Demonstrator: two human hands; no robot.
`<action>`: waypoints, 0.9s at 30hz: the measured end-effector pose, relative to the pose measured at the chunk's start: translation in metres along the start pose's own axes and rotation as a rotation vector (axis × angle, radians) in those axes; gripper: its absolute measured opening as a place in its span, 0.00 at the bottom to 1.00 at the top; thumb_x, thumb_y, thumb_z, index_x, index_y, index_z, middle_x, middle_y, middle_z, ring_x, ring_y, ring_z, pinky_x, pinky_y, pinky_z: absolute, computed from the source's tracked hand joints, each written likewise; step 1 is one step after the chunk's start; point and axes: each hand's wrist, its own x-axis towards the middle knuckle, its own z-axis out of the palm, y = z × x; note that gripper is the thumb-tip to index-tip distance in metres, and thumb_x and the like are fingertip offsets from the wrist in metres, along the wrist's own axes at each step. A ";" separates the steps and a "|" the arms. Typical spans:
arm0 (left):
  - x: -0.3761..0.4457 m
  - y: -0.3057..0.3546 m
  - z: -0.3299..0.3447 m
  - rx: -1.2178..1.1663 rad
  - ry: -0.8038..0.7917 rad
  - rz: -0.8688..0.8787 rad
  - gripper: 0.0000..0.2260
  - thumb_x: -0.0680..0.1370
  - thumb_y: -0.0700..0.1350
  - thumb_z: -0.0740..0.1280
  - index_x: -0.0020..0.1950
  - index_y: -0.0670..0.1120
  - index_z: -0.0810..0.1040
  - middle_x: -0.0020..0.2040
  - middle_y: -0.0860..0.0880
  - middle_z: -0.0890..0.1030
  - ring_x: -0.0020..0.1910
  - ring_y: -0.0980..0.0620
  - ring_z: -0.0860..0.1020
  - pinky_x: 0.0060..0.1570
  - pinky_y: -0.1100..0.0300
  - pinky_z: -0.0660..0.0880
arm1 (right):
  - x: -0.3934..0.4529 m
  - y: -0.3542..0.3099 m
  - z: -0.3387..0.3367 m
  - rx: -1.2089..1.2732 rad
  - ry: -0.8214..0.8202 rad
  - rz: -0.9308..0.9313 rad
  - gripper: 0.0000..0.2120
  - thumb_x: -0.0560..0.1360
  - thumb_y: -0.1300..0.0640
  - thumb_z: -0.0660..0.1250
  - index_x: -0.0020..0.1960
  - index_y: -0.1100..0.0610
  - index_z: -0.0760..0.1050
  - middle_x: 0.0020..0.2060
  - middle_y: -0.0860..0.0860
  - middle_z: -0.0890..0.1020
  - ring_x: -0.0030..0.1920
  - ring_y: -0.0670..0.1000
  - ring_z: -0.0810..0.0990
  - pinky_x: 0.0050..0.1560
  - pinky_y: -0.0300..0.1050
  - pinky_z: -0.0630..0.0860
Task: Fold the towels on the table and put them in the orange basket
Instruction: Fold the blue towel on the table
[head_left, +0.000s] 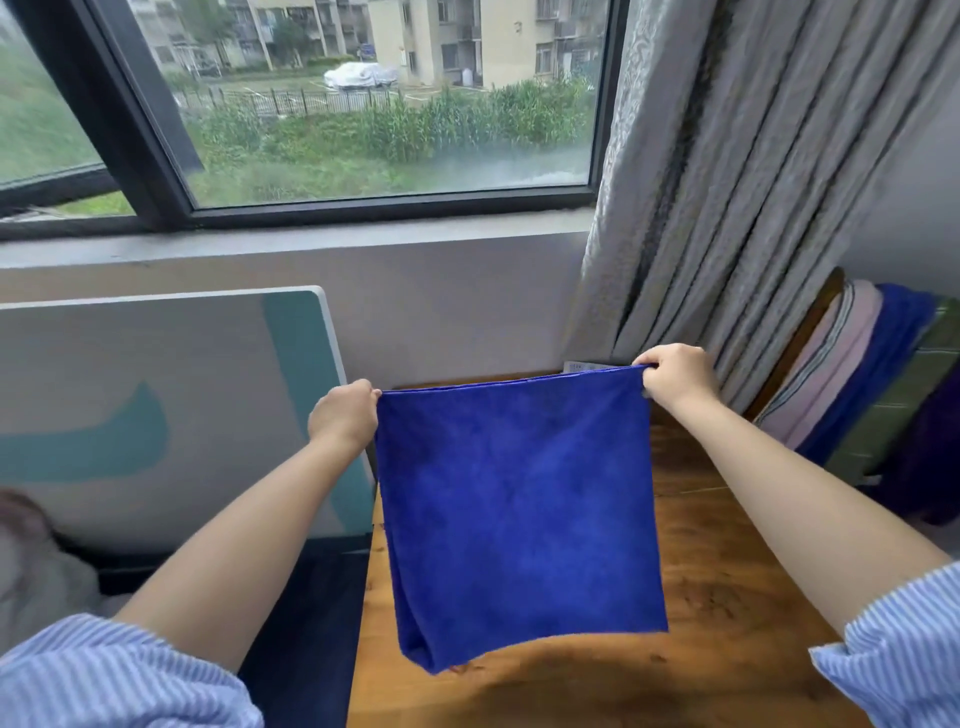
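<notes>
Both hands — left (343, 415), right (675, 376) — pinch the towel (519, 509) top corners, hanging between them above the bench (727, 597). Risk: one pinch slips — fold skews.

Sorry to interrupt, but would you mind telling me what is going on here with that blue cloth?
A person is holding a blue towel up over a wooden table, the left hand and the right hand each pinching a top corner. It hangs in the air, apparently already doubled over. More towels are draped over a chair at right. No orange basket is in view.
</notes>
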 end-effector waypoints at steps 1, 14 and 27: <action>0.002 0.000 0.004 -0.014 -0.022 -0.016 0.15 0.81 0.46 0.53 0.51 0.37 0.74 0.53 0.36 0.78 0.52 0.37 0.75 0.46 0.53 0.71 | 0.002 0.001 0.005 0.016 -0.009 0.021 0.16 0.67 0.71 0.60 0.48 0.62 0.82 0.47 0.62 0.83 0.52 0.60 0.79 0.50 0.45 0.75; 0.036 0.020 0.000 -0.340 0.226 -0.083 0.12 0.77 0.34 0.55 0.58 0.37 0.72 0.52 0.35 0.79 0.51 0.35 0.75 0.44 0.53 0.68 | 0.043 -0.007 0.028 0.274 0.262 -0.012 0.12 0.70 0.68 0.60 0.48 0.67 0.80 0.46 0.64 0.83 0.49 0.61 0.79 0.48 0.43 0.68; -0.043 -0.030 0.096 0.179 -0.329 0.352 0.13 0.78 0.38 0.57 0.57 0.43 0.78 0.56 0.44 0.76 0.55 0.44 0.75 0.45 0.54 0.71 | -0.064 0.091 0.092 -0.101 -0.227 0.055 0.07 0.66 0.73 0.60 0.40 0.71 0.76 0.44 0.66 0.80 0.48 0.64 0.76 0.46 0.49 0.70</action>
